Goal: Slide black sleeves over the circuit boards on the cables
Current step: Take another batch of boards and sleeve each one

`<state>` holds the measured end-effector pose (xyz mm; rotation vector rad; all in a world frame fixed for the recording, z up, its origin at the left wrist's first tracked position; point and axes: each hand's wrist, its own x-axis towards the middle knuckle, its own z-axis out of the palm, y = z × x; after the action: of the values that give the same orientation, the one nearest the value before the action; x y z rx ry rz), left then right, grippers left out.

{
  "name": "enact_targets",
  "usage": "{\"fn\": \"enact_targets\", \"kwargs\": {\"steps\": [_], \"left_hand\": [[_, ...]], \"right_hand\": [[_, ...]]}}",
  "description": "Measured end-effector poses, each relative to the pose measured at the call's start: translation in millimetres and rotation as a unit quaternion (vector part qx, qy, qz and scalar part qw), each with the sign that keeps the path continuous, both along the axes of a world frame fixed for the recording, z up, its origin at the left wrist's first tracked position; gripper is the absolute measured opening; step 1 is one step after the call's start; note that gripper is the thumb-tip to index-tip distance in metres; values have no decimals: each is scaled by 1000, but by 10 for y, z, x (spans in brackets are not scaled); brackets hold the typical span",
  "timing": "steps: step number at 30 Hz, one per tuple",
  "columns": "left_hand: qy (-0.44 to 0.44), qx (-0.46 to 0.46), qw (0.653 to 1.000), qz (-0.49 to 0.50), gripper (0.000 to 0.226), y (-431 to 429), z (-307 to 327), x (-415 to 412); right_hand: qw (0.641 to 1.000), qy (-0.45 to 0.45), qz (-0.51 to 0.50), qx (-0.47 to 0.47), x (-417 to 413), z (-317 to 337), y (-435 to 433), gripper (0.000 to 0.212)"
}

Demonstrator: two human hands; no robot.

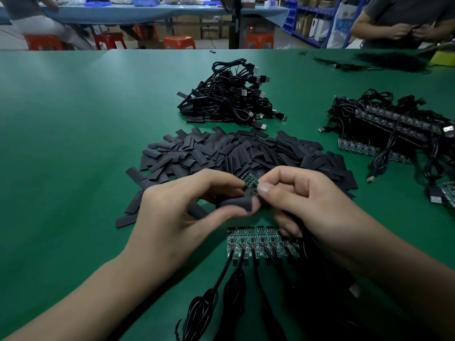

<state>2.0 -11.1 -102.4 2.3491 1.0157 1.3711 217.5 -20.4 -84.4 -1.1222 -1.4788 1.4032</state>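
Observation:
My left hand [187, 200] pinches a black sleeve [236, 204] between thumb and fingers, its open end facing right. My right hand [302, 200] pinches a small green circuit board [250, 181] just above that sleeve's mouth, the two touching. A row of several green circuit boards [256, 241] with black cables [221, 281] lies on the green table [73, 134] under my hands. A large pile of flat black sleeves [246, 151] spreads just beyond my hands.
A heap of sleeved cables with USB plugs [231, 94] sits behind the sleeve pile. Bundled boards and cables [394, 129] lie at the right. Another person [406, 20] stands at the far right corner. Red stools [179, 41] and a blue table stand beyond.

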Motion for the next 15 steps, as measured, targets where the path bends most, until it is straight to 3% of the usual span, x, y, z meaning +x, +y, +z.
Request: {"fn": "enact_targets", "kwargs": {"steps": [5,9,15], "left_hand": [[-44,-31,998,20,31,7,25,-36],[-35,-23,999,32,26,-11,40,-22],[-19,-21,999,30,21,-32,59,-2]], "right_hand": [[994,-97,-2,50,57,66,-15,35],[987,-148,-13,68,101,44,-15,35],[986,-153,-7,71,81,3,-9,29]]}}
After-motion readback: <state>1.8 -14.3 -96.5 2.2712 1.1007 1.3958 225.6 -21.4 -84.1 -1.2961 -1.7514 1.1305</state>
